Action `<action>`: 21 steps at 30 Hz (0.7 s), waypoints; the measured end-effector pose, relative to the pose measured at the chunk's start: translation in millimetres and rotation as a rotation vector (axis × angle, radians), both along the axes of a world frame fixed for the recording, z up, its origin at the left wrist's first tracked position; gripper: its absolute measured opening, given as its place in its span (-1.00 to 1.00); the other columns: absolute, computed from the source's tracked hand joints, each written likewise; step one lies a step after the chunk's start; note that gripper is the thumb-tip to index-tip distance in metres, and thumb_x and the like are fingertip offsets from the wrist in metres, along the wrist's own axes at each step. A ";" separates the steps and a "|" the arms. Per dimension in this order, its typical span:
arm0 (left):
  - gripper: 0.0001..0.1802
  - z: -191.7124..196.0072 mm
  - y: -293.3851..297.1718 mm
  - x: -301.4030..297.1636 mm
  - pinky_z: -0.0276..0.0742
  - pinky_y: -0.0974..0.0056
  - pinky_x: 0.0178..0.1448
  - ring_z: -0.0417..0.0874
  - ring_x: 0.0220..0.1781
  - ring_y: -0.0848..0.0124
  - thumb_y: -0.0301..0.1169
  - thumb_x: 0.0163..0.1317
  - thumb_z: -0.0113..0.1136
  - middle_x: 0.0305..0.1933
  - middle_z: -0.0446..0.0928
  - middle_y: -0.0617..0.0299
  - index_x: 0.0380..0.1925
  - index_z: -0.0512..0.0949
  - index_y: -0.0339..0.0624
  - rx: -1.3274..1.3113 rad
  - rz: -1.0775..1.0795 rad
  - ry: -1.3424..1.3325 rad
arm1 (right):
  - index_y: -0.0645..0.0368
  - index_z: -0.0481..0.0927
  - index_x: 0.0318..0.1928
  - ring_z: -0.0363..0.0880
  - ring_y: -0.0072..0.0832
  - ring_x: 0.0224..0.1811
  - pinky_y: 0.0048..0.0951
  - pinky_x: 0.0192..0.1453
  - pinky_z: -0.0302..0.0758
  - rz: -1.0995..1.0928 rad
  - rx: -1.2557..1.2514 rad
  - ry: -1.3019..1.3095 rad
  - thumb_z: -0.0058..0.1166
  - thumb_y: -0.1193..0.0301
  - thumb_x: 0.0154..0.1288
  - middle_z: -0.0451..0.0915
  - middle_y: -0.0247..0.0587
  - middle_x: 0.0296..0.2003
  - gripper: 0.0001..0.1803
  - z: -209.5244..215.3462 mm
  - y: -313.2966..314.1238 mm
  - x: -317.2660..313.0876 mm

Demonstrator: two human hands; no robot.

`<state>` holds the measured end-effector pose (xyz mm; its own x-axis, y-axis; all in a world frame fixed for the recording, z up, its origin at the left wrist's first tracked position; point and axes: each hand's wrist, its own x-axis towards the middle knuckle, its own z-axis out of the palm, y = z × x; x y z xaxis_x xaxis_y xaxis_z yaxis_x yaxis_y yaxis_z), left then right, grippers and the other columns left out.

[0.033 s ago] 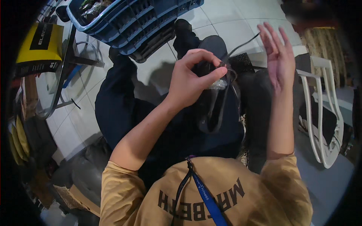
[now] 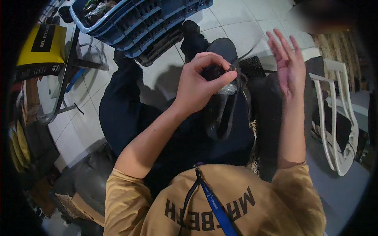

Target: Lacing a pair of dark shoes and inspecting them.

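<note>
Here's the looped black flexible strap (image 2: 231, 118), up over our lap, with crinkled clear plastic (image 2: 227, 89) beside it! Our left hand (image 2: 201, 80) pinches its upper part between thumb and forefinger, apparently to steady it while the other side stays free. And our right hand (image 2: 289, 65) is up, empty-palmed, fingers loosely spread; a blurred thin end reaches toward it, and we can't tell whether they touch. Dark trousers (image 2: 126, 90) make our work surface, seemingly keeping everything close. Beyond, white floor tiles (image 2: 236, 15), a blue plastic lattice crate (image 2: 134, 29) ahead, a white-framed chair (image 2: 345, 114) at right!
</note>
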<state>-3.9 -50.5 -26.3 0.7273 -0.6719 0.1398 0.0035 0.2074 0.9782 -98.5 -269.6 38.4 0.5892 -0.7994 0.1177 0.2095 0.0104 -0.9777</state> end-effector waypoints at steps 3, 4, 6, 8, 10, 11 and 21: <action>-0.82 3.5 2.7 0.3 0.44 0.23 0.35 0.64 0.16 0.40 -0.46 0.17 0.56 -0.15 0.71 0.25 -0.33 0.69 -0.26 0.043 0.003 -0.058 | 0.40 0.35 0.37 0.70 -0.23 0.14 -0.32 0.22 0.66 -0.090 0.167 0.104 0.22 0.38 0.52 0.65 -0.02 -0.01 -0.43 -20.9 18.2 -28.7; -0.82 1.1 0.9 0.2 0.47 0.24 0.32 0.66 0.13 0.41 -0.47 0.18 0.56 -0.14 0.71 0.24 -0.32 0.69 -0.25 0.040 -0.006 -0.074 | 0.36 0.41 0.32 0.68 -0.31 0.08 -0.34 0.18 0.64 0.012 0.000 0.158 0.24 0.39 0.51 0.64 -0.09 -0.03 -0.49 -30.3 23.1 -39.7; -0.83 -2.0 -2.1 0.4 0.51 0.26 0.29 0.69 0.10 0.42 -0.49 0.20 0.55 -0.14 0.72 0.24 -0.30 0.69 -0.25 0.037 -0.020 -0.086 | 0.24 0.60 0.13 0.61 -0.49 -0.08 -0.43 0.06 0.56 0.196 -0.325 0.361 0.31 0.45 0.42 0.61 -0.26 -0.11 -0.67 -26.2 46.2 -50.2; -0.84 -2.8 -1.3 0.6 0.58 0.30 0.22 0.74 0.03 0.43 -0.53 0.23 0.53 -0.13 0.72 0.23 -0.26 0.69 -0.26 0.042 -0.047 0.004 | 0.25 0.72 -0.09 0.67 -0.42 -0.11 -0.42 0.00 0.57 0.310 -0.763 0.349 0.40 0.47 0.31 0.67 -0.19 -0.16 -0.79 -14.8 64.0 -43.6; -0.84 -5.6 -1.5 2.9 0.60 0.32 0.21 0.76 0.01 0.43 -0.54 0.24 0.52 -0.12 0.73 0.24 -0.24 0.68 -0.26 0.029 -0.048 -0.001 | 0.25 0.74 -0.10 0.69 -0.41 -0.18 -0.40 -0.06 0.59 0.329 -0.812 0.374 0.40 0.46 0.31 0.68 -0.17 -0.26 -0.80 -12.1 66.1 -41.9; -0.84 -5.9 -1.9 3.3 0.61 0.33 0.19 0.77 0.00 0.43 -0.55 0.25 0.51 -0.12 0.73 0.24 -0.23 0.68 -0.27 0.013 -0.045 -0.008 | 0.25 0.74 -0.10 0.69 -0.41 -0.18 -0.40 -0.06 0.59 0.327 -0.812 0.376 0.40 0.46 0.31 0.68 -0.17 -0.26 -0.80 -7.6 65.7 -42.7; -0.85 5.6 3.0 0.1 0.58 0.36 0.15 0.74 -0.03 0.50 -0.49 0.26 0.50 -0.14 0.75 0.25 -0.23 0.70 -0.27 0.002 0.039 0.120 | 0.26 0.76 0.00 0.75 -0.47 -0.32 -0.44 -0.21 0.63 0.726 -0.524 0.771 0.19 0.61 0.39 0.76 -0.17 -0.30 -0.78 57.7 59.3 -70.5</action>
